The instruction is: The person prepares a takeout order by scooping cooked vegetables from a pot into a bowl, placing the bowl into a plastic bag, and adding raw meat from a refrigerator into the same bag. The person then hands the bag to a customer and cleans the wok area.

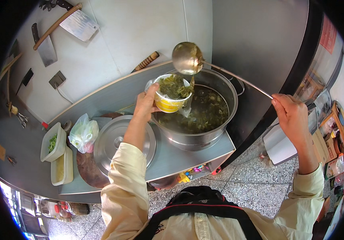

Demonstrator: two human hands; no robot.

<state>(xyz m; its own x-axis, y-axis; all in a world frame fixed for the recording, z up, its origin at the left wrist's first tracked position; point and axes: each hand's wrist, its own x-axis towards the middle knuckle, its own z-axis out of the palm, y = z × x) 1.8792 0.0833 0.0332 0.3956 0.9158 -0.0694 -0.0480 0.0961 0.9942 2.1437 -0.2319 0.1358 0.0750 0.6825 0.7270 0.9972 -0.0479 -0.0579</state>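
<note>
My left hand (pixel 146 103) holds a yellow and white paper bowl (pixel 170 103), with clear plastic film around it and dark leafy greens (pixel 174 86) heaped inside. The bowl is over the left rim of a large steel pot (pixel 199 141) of dark broth with chopped greens (pixel 203 112). In my right hand (pixel 290 117) is the end of the long handle of a steel ladle (pixel 187 58). The ladle's bowl is raised above and behind the paper bowl, with greens clinging to its edge and hanging down. How much the ladle holds is hidden.
A round steel lid (pixel 124 129) overlaps a wooden board (pixel 89 171) left of the pot. Beyond are a tied plastic bag (pixel 83 132) and two plastic tubs (pixel 50 150), one holding chopped greens. Cleavers (pixel 80 25) hang on the wall. A dark upright panel (pixel 250 36) stands right of the pot.
</note>
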